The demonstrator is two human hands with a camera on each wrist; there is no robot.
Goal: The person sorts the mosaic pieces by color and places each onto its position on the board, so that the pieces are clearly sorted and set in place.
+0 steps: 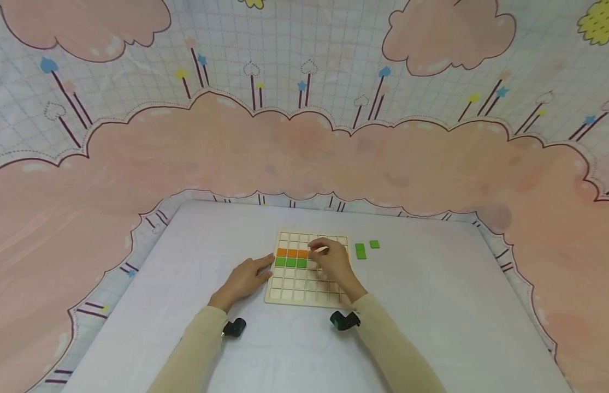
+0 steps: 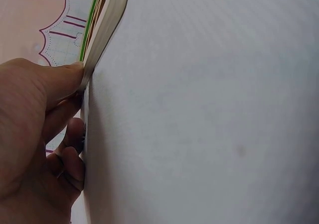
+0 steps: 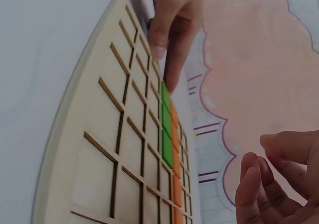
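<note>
A pale wooden grid board (image 1: 288, 284) lies on the white table, holding a row of orange tiles (image 1: 291, 253) above a row of three green tiles (image 1: 291, 262). My left hand (image 1: 245, 278) rests at the board's left edge, thumb and forefinger touching it; the left wrist view shows the board's edge (image 2: 110, 25) against those fingertips. Over the board's upper right half hovers my right hand (image 1: 332, 265), its fingers bent and covering part of the orange row. In the right wrist view the right fingers (image 3: 289, 147) stand apart, with no tile visible between them.
Right of the board lie loose green tiles (image 1: 360, 251), touching each other, and a single green tile (image 1: 374, 244) a little farther off. A cloth with clouds and candles (image 1: 284, 153) hangs behind the table. Each wrist carries a small black camera (image 1: 344, 320).
</note>
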